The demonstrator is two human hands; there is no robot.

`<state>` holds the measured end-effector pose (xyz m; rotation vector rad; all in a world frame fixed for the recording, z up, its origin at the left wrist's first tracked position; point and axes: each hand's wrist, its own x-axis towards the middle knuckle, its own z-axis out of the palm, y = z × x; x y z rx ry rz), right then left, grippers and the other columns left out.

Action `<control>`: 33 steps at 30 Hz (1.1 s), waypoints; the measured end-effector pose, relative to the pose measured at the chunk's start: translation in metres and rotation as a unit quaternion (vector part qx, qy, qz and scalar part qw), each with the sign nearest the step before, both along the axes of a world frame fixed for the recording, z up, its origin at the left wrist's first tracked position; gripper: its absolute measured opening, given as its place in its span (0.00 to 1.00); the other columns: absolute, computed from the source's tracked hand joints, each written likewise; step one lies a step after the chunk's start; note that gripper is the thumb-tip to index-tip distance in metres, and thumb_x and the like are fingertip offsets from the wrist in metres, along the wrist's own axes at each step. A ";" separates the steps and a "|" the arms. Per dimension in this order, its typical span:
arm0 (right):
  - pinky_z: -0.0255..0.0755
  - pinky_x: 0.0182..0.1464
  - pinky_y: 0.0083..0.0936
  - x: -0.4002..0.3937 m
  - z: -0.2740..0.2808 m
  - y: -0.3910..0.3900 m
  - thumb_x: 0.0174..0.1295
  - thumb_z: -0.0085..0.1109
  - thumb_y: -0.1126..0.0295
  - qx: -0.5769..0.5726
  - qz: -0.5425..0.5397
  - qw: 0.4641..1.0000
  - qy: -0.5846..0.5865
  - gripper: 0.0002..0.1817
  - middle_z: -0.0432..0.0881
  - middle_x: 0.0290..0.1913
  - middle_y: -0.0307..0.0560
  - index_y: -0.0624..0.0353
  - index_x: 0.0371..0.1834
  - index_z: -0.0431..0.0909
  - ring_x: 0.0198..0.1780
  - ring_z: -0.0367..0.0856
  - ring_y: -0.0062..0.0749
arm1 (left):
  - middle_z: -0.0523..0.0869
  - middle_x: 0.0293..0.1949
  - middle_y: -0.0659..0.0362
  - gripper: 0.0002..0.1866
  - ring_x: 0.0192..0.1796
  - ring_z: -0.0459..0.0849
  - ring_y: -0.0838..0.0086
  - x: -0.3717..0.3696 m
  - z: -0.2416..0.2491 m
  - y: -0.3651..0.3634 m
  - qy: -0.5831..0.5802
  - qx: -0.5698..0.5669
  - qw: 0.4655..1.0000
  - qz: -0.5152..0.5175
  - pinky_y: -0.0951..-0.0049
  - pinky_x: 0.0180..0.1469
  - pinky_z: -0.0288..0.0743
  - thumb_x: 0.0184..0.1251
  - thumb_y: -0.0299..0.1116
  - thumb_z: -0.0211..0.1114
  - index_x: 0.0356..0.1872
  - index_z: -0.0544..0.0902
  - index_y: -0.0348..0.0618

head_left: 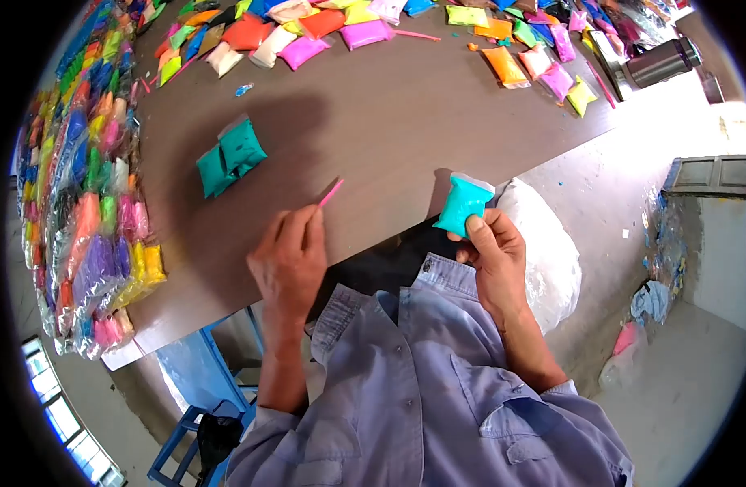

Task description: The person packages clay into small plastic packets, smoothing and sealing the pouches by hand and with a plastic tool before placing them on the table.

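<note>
My right hand [499,253] pinches a small clear bag of teal clay-like material [462,204] between thumb and fingers, near the table's front edge. My left hand [290,253] is closed over the table, its fingertips around the lower end of a thin pink stick [332,191] that points up and to the right. Two more teal bags [232,157] lie on the brown table [381,122] beyond my left hand, one partly overlapping the other.
Colourful filled bags [296,36] lie along the far edge. Long clear sleeves of coloured packets [93,219] are stacked at the left. A dark metal cylinder [663,62] rests at the far right. Below the right edge sits a white sack [539,247]; a blue stool [206,422] stands lower left.
</note>
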<state>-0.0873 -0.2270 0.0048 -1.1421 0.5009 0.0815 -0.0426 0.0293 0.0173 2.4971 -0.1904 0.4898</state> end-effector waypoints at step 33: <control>0.72 0.41 0.14 0.037 0.006 0.009 0.75 0.66 0.72 -0.034 0.109 0.983 -0.145 0.07 0.85 0.36 0.34 0.66 0.46 0.84 0.38 0.77 0.11 | 0.81 0.29 0.69 0.06 0.32 0.71 0.88 0.011 -0.011 -0.072 0.174 -0.376 0.895 -0.164 0.79 0.33 0.66 0.74 0.28 0.69 0.38 0.85 0.35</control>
